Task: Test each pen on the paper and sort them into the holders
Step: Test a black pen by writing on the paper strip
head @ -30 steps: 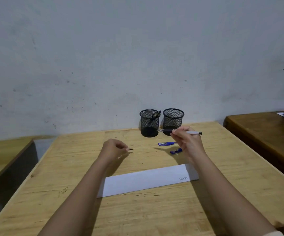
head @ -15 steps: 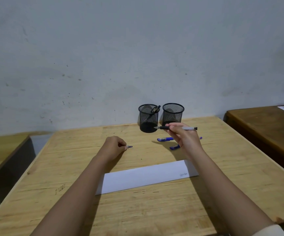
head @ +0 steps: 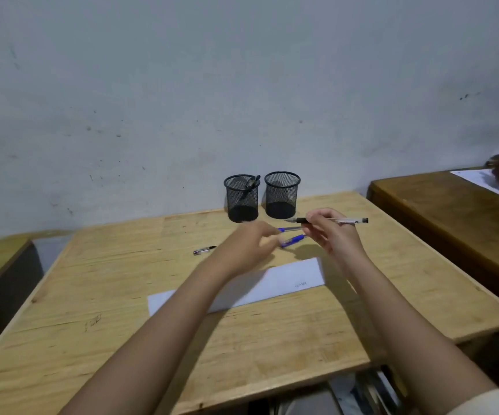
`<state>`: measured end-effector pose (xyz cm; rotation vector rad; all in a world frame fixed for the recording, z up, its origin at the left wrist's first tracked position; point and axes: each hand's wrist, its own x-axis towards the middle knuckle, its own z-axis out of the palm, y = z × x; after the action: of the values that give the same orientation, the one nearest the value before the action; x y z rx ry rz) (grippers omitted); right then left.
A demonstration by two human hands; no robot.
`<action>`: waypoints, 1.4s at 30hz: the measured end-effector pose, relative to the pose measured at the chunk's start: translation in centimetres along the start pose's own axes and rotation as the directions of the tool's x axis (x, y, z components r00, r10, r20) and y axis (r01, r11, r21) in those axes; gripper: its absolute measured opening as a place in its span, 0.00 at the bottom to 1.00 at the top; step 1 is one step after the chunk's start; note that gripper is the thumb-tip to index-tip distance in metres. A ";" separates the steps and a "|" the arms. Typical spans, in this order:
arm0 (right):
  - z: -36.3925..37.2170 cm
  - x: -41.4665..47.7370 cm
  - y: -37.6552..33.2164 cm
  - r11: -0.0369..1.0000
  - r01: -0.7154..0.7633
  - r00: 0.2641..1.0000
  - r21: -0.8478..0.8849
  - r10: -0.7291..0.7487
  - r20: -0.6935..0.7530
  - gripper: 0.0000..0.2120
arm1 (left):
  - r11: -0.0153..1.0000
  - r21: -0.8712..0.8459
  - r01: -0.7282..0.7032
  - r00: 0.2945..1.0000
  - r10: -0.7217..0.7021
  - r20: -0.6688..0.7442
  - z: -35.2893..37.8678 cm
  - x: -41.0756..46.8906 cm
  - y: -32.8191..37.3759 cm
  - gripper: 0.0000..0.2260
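Left hand [head: 248,244] now beside pen [head: 347,220] in right hand [head: 332,236]

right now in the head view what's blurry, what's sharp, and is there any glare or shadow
Head view: left hand motion-smeared, fingers indistinct. Head view: right hand, its clear pen, the left mesh holder and the right mesh holder fairly sharp. Head view: soft even light, no glare, a faint shadow on the table below the right hand.

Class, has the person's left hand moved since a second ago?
Yes. The left hand moved right: it was left of the left mesh holder, and is now in front of it, leaving the pen cap behind.
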<state>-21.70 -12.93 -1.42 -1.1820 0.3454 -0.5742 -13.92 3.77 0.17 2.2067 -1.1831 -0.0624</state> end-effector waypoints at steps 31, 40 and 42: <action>-2.6 -0.7 4.9 0.922 0.055 0.997 -0.384 -0.029 0.074 0.19 | 0.943 0.323 -0.078 0.962 -0.014 0.271 8.4 -2.6 -2.5 0.23; -2.6 -0.5 5.3 0.871 0.095 0.994 -0.481 -0.059 0.089 0.19 | 0.942 0.328 -0.075 0.964 -0.016 0.265 8.5 -2.5 -2.7 0.23; -2.5 -0.5 5.3 0.866 0.102 0.993 -0.490 -0.060 0.102 0.19 | 0.941 0.331 -0.075 0.964 -0.016 0.265 8.5 -2.4 -2.7 0.23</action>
<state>-22.19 -13.19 -7.33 -1.7208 0.3850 -0.5205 -16.13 2.44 -8.70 2.5394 -1.4644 -0.1557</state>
